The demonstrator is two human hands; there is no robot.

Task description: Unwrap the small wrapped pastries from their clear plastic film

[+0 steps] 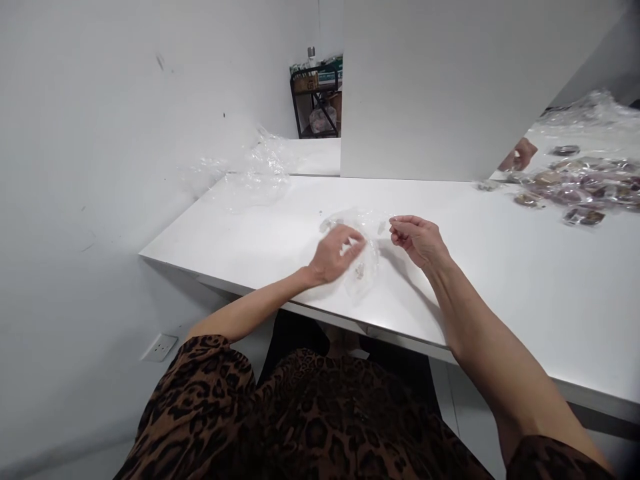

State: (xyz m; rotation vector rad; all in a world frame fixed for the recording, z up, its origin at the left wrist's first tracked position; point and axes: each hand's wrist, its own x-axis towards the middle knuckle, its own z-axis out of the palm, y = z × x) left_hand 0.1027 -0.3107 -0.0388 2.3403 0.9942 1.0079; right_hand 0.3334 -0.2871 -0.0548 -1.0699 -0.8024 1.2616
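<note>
A thin, see-through plastic bag (359,272) lies crumpled on the white table in front of me, with small brownish marks or bits showing through it. My left hand (336,255) is over its left side, slightly blurred, with thumb and forefinger brought together at the film. To the right, my right hand (419,241) is raised a little above the tabletop. Its thumb and fingers are pinched at the bag's upper right edge, where a small greyish patch hangs close to the fingertips. Exactly what lies inside the film is too faint to tell.
Loose clear plastic (265,173) is heaped at the table's back left by the wall. A white upright panel (420,93) stands along the back edge. Wrapped packets (575,190) are piled at far right, near another person's hand (523,155). A black rack (317,100) stands behind.
</note>
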